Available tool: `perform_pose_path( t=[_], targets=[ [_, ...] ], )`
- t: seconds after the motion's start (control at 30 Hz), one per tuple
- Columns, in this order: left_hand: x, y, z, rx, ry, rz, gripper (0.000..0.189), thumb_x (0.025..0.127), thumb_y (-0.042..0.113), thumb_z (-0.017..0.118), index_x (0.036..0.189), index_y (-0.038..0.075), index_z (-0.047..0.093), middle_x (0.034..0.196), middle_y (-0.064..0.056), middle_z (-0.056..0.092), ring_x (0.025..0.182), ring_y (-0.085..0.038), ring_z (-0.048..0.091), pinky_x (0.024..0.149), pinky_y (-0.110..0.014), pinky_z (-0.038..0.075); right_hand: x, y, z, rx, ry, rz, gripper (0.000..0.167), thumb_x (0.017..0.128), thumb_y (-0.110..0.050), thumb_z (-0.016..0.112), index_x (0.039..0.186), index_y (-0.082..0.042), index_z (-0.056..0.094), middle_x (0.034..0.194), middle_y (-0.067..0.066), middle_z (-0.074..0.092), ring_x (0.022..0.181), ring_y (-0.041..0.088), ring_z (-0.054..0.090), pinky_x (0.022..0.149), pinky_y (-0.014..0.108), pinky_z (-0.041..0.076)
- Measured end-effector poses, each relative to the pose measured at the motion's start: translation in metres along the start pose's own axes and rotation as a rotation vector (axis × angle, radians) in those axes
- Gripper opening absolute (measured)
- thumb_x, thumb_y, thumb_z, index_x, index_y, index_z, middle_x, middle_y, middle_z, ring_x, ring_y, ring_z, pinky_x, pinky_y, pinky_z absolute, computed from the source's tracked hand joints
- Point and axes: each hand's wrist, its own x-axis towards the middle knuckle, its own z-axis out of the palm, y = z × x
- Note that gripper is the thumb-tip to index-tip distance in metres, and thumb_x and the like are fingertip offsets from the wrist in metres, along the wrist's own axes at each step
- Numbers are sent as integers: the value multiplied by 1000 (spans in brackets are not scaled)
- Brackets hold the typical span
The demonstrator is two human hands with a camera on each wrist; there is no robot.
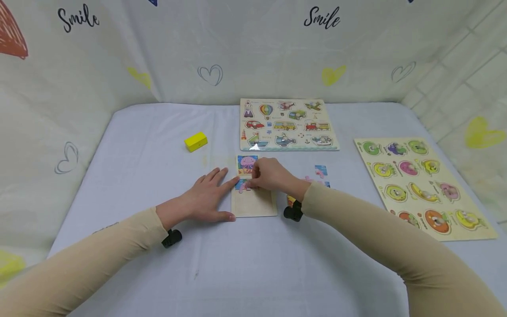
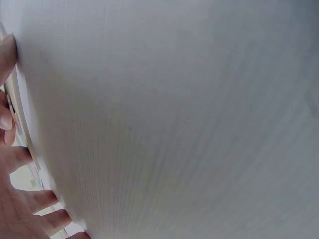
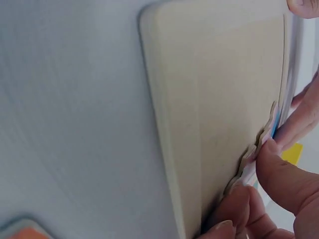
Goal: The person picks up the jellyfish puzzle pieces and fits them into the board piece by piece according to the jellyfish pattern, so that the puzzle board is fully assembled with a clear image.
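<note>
Soft, even light, faint shadows on the tablecloth [image 1: 237, 273], dim greyish left wrist view

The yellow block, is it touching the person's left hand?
Apart. The head view shows white tablecloth between the yellow block and the left hand.

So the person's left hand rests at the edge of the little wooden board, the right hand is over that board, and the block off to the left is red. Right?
Not quite: the block is yellow, not red, as the head view shows. The rest stands.
</note>
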Motion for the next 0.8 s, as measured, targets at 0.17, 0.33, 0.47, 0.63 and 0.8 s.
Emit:
perform_pose_path(
  t=[0.17,0.33,0.47,0.63,0.8],
  targets=[
    [1,1,-1,3,1,3,102,85,63,71,164,19,24,170,-23,13,157,-47,14,121,-68,24,0,1,0,-10,6,7,24,93,-31,76,90,-8,68,77,2,63,72,14,55,59,21,41],
    [1,1,-1,0,-5,-1,102,85,63,70,165,20,23,171,-22,13,157,-46,13,121,-68,23,1,2,-1,2,2,0,24,94,-30,76,89,-9,68,77,2,63,72,15,55,60,22,41],
    [0,1,-2,-4,-10,-7,102,85,63,71,165,20,23,171,-22,12,157,-47,12,121,-68,23,3,4,-2,26,-12,-13,24,93,-31,76,86,-9,68,75,2,65,72,15,56,62,22,41],
    [0,1,0,-4,-7,-4,102,85,63,71,164,19,24,171,-23,13,157,-47,13,121,-68,23,6,5,-1,45,-22,4,28,93,-34,76,82,-10,68,72,1,64,69,13,55,60,22,40],
    [0,2,0,-2,-1,-1,102,85,63,71,164,19,24,170,-23,14,157,-47,14,121,-68,24,8,3,-1,27,-21,22,29,92,-35,78,81,-10,67,71,0,62,68,13,55,58,22,40]
  ],
)
